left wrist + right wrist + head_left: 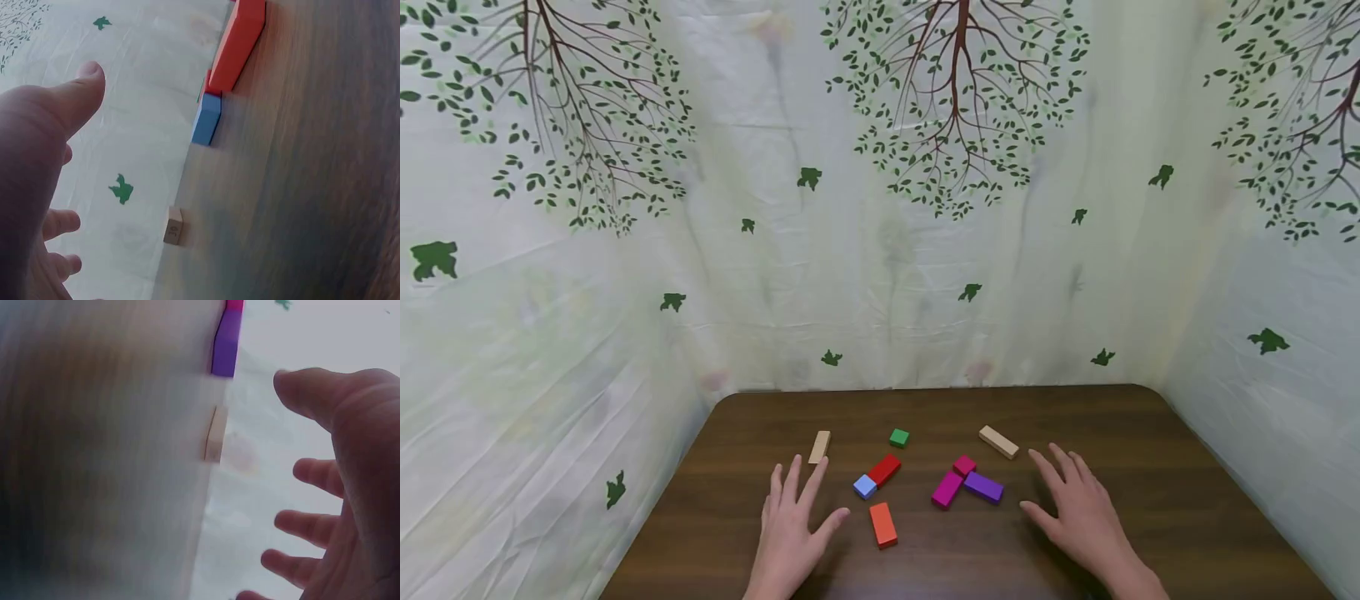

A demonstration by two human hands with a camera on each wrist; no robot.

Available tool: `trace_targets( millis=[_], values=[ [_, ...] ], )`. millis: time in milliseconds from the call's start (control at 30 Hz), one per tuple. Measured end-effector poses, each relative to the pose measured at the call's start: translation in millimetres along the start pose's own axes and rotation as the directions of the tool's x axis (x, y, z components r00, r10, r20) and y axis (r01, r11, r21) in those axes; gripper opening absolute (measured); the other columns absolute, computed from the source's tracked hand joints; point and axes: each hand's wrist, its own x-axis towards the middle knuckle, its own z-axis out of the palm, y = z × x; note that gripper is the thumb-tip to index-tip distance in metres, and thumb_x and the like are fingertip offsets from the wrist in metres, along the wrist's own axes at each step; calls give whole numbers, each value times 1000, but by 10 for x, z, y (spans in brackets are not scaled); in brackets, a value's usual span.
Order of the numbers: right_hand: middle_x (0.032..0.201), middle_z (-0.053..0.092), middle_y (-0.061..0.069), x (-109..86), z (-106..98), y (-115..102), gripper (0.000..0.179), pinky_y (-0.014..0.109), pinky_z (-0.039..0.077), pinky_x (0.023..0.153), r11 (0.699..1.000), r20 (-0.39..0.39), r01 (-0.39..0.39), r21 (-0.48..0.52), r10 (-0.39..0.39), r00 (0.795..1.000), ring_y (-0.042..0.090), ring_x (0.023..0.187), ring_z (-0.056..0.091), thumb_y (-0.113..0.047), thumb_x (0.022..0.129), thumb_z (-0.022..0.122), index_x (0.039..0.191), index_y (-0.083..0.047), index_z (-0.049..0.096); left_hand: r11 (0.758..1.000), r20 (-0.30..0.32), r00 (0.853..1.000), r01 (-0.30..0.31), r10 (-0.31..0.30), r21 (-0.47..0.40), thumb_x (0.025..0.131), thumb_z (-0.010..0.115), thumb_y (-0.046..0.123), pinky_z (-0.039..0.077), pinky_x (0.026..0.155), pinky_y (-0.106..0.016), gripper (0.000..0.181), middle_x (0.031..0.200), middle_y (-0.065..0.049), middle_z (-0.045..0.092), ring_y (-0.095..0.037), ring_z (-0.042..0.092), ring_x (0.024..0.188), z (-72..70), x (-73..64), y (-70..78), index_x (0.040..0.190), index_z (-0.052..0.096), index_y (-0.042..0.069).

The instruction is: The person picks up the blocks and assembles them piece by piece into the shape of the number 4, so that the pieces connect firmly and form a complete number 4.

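Observation:
My left hand (792,529) is spread over the left of the table, holding nothing. Its fingertips overlap the near end of a plain wooden block (820,447) in the head view. Right of its thumb lies an orange block (883,525); beyond that, a blue block (865,487) sits against a red block (884,471). My right hand (1084,517), fingers apart, hovers at the right with nothing in it. Nearest to it are a purple block (983,487) and another wooden block (998,442). A magenta block (947,490) and a smaller crimson block (964,465) cluster beside the purple one.
A green block (899,437) lies farther back near the middle. The brown wooden table (1075,408) ends at a pale curtain (895,333) printed with trees and leaves, which also runs along both sides.

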Motion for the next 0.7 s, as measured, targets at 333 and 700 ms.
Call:
trace_targets(
  millis=[333,700],
  values=[
    [141,53,3,1,155,-339,66,53,48,94,959,-55,110,262,-99,994,27,129,50,-34,85,82,144,-22,56,974,-25,999,-47,43,-224,82,85,38,44,96,-62,79,147,-7,50,-34,46,133,53,-3,122,151,47,36],
    [133,57,-11,-7,279,-637,61,43,49,96,893,-20,181,413,-190,982,9,123,54,-27,85,83,141,-25,58,926,125,989,-23,76,-376,82,84,36,47,96,-53,66,135,6,60,-23,57,124,111,-35,277,141,59,22]
  ],
)
